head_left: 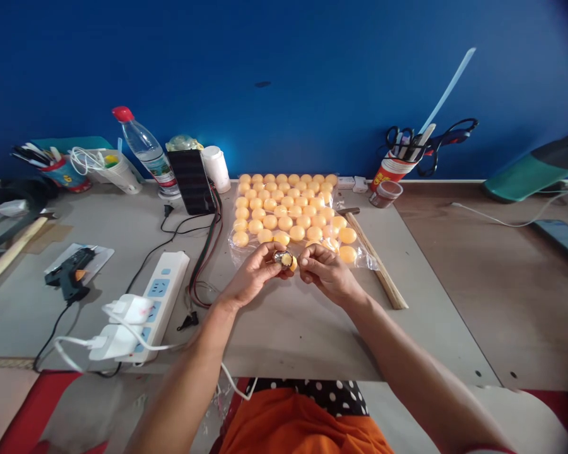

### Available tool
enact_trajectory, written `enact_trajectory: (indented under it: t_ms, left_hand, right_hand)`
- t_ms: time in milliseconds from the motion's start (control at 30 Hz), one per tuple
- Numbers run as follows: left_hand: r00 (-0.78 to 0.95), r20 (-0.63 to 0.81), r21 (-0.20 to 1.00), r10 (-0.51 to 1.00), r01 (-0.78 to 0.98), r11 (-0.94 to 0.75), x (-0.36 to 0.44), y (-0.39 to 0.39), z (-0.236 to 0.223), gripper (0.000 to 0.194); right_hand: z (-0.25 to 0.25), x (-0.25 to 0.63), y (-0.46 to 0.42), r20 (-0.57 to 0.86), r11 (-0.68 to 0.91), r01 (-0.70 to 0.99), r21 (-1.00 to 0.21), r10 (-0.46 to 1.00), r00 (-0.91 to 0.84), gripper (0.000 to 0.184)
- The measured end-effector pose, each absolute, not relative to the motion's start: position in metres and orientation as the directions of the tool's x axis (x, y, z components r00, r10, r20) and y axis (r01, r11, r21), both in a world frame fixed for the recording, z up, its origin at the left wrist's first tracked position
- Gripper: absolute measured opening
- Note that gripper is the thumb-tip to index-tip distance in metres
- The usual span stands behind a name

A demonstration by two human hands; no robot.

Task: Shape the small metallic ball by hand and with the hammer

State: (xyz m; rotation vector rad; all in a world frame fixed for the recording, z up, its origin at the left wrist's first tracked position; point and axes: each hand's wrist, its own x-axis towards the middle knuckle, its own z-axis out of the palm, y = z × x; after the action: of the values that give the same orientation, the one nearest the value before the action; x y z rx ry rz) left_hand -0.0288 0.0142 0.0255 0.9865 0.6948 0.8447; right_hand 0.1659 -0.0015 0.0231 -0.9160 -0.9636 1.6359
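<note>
Near the table's middle, my left hand (256,271) is closed around a small rounded piece (284,258) with a dark shiny metallic part and a yellowish face. My right hand (329,271) is just to its right, thumb and fingers pinched together. Whatever may be between those fingertips is too small to make out. Behind both hands lie many orange-yellow balls (284,222) in rows, wrapped in clear plastic. A hammer with a wooden handle (378,265) rests along the right side of the balls.
On the left are a glue gun (69,274), a white power strip (161,302) with plugs and cables, a phone (192,181) propped upright and a bottle (146,151). Cups of tools (392,169), a small jar (385,193) and a green bottle (530,170) stand at right.
</note>
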Motion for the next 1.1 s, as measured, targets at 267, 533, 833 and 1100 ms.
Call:
enact_trajectory:
  t_ms: [267,533,833,1100]
  left_hand:
    - [0.515,-0.114,0.913,0.849,-0.282,0.294,-0.029,0.013,0.029,0.04]
    - [0.519,-0.09,0.914,0.85,-0.297,0.278,-0.029,0.014,0.025,0.041]
    - [0.512,-0.052,0.913,0.858,-0.323,0.248,-0.029,0.015,0.025,0.058]
    - [0.506,-0.031,0.914,0.862,-0.335,0.23,-0.027,0.017,0.021,0.065]
  right_hand:
    - [0.028,0.169,-0.003,-0.107,-0.229,-0.408,-0.884,0.948,-0.301,0.029]
    - [0.023,0.17,-0.003,-0.06,-0.161,-0.366,-0.917,0.961,-0.271,0.026]
    - [0.022,0.168,-0.003,0.013,-0.085,-0.353,-0.932,0.964,-0.266,0.025]
    - [0.017,0.168,0.0,0.031,-0.068,-0.355,-0.932,0.964,-0.265,0.022]
